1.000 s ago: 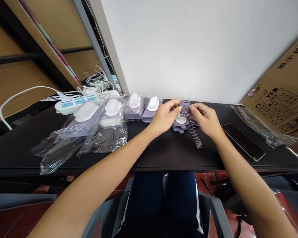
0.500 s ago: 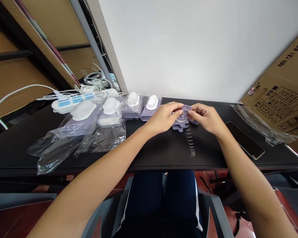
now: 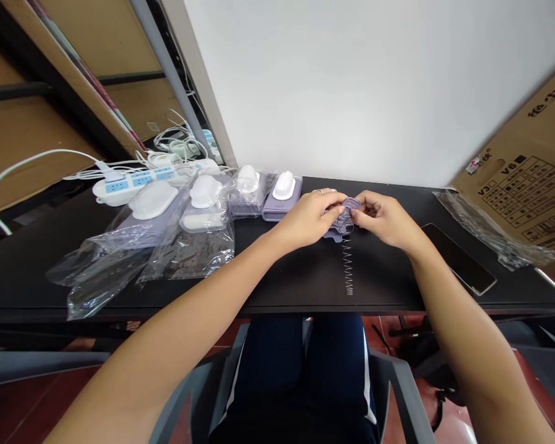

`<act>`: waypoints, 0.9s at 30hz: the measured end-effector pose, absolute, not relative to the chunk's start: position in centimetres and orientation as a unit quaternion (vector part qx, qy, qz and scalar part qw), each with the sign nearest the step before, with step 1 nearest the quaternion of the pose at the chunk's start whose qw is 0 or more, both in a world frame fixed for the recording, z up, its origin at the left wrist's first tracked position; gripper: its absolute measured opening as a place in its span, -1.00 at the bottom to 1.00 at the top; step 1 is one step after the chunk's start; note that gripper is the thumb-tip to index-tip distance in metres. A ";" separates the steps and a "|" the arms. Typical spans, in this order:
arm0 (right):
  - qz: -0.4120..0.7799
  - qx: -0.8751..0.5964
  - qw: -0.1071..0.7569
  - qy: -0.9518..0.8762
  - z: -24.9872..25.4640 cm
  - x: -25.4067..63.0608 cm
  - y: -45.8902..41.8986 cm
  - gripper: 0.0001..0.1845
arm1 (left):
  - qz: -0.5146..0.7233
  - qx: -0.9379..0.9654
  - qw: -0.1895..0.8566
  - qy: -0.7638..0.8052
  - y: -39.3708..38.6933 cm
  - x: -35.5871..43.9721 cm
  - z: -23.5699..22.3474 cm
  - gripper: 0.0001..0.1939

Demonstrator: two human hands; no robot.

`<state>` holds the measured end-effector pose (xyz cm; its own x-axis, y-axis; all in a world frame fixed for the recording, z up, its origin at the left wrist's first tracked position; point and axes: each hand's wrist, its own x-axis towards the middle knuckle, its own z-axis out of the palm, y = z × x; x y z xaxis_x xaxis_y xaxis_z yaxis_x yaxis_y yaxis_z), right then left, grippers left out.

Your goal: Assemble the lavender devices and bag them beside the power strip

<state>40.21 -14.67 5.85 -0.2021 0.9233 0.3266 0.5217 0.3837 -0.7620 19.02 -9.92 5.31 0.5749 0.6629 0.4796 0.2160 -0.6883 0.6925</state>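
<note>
Above the black table (image 3: 277, 277), both of my hands are closed on a small purple plastic piece (image 3: 351, 203) with a loop-like top. My left hand (image 3: 312, 216) pinches it from the left, fingertips bent over it. From the right, my right hand (image 3: 385, 221) grips its edge between thumb and forefinger. Under the fingertips lies a wavy purple part (image 3: 337, 236), partly hidden, with wire loops around it. A thin metal coil spring (image 3: 348, 265) trails from there toward the table's front edge.
Left of my hands stand several purple boxes (image 3: 277, 209) with white caps, some in clear plastic bags (image 3: 106, 262). A power strip (image 3: 120, 188) with white cables is behind them. To the right lie a phone (image 3: 457, 259), a plastic bag (image 3: 494, 228) and a cardboard box (image 3: 531, 179).
The dangling coil spring has swung slightly left and hangs straighter. My fingers have shifted a little on the purple piece, which is tilted differently.
</note>
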 end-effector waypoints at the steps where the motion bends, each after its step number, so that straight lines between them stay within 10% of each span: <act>1: 0.271 -0.497 0.398 -0.722 5.9 40.2 -14.6 -0.70 | 0.381 0.826 0.324 0.261 -9.7 19.0 5.3 -0.76; 13: 0.274 -0.443 0.448 -0.726 5.7 40.6 -14.5 -0.28 | 0.445 0.624 0.577 0.282 -8.8 18.7 5.6 -0.70; 19: 0.214 -0.452 0.498 -0.709 5.8 39.6 -14.6 -0.63 | 0.433 0.631 0.579 0.280 -9.1 18.8 5.5 -0.73; 27: 0.290 -0.426 0.525 -0.678 6.0 39.1 -14.5 -0.53 | 0.404 0.602 0.650 0.226 -9.9 19.1 5.5 -0.44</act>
